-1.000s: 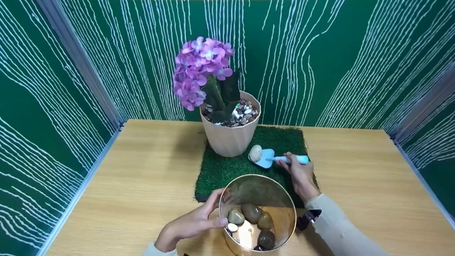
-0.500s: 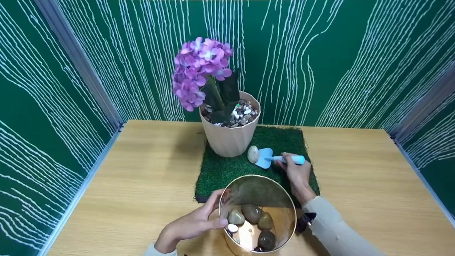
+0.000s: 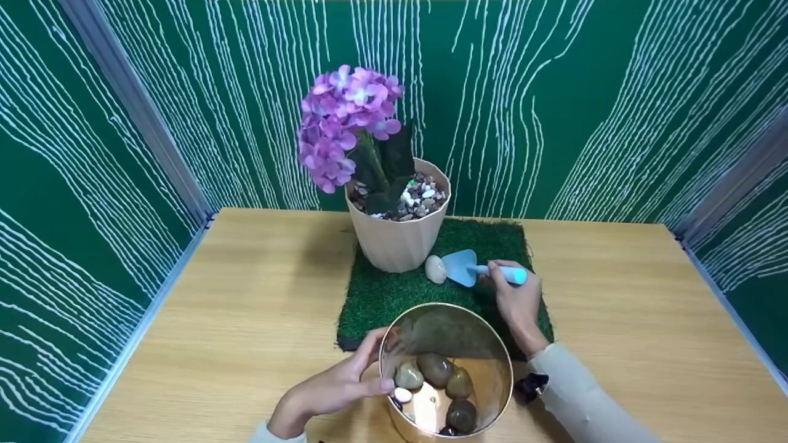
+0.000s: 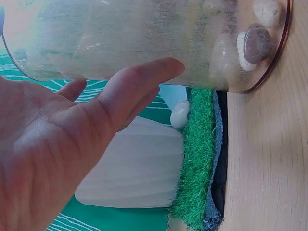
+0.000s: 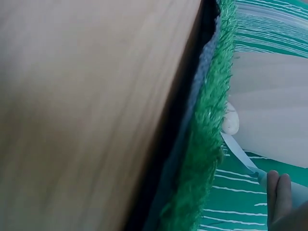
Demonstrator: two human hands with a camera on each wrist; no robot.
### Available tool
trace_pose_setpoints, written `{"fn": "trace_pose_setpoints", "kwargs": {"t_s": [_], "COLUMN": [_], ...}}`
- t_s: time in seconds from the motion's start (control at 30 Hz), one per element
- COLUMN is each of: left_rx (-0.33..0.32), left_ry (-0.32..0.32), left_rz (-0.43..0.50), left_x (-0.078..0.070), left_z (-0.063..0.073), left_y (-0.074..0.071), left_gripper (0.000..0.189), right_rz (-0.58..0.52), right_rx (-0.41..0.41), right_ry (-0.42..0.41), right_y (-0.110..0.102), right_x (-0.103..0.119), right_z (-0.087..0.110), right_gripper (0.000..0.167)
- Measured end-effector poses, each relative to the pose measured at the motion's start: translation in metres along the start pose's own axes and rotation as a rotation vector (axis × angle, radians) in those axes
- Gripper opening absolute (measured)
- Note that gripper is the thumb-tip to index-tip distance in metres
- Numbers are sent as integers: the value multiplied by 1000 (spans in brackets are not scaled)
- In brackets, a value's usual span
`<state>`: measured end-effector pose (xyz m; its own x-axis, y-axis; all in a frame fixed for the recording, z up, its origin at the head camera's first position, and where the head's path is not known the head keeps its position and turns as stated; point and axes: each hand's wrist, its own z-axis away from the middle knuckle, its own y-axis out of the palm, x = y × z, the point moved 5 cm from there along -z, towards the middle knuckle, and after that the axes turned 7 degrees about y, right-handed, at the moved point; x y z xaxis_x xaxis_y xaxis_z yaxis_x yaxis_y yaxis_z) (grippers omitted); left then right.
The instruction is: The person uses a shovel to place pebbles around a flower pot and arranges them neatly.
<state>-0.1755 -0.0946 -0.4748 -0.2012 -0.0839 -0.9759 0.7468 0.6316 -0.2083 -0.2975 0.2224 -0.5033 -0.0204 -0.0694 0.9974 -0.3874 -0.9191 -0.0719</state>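
My right hand [image 3: 519, 301] grips the light-blue handle of a small trowel [image 3: 460, 268]. Its blade is tilted, with the tip beside a pale stone [image 3: 436, 269] that sits on the artificial grass mat [image 3: 381, 314], close to the flower pot [image 3: 397, 243]. In the right wrist view the stone [image 5: 231, 120] rests on the grass by the blade tip. My left hand [image 3: 335, 384] holds the side of a clear round container [image 3: 506, 400], thumb and fingers on its wall. Several dark and pale stones [image 3: 435, 369] lie inside it.
Purple artificial flowers [image 3: 351, 123] rise from the pot, which is filled with small pebbles [image 3: 425, 197]. The wooden table [image 3: 246, 307] extends around the mat. Green panels with white lines [image 3: 492, 92] stand at the back and both sides.
The pale stone has come off the trowel blade onto the grass, slightly left and nearer the pot. The blade has tilted and drawn a little away from it. The left hand and container stay put.
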Motion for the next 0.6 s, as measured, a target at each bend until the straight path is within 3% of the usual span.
{"fn": "trace_pose_setpoints", "kwargs": {"t_s": [0.23, 0.43, 0.6], "left_rx": [-3, 2, 3], "left_ry": [3, -3, -10], "left_rz": [-13, -7, -8], "left_x": [-2, -1, -1], "left_z": [1, 1, 1], "left_y": [1, 1, 0], "left_gripper": [95, 95, 96], "right_rz": [-33, -92, -183], "right_rx": [-7, 8, 40], "right_ry": [-26, 61, 132], "right_y": [-14, -32, -48], "right_x": [1, 7, 20], "right_z": [0, 2, 6], "right_gripper": [27, 31, 25]}}
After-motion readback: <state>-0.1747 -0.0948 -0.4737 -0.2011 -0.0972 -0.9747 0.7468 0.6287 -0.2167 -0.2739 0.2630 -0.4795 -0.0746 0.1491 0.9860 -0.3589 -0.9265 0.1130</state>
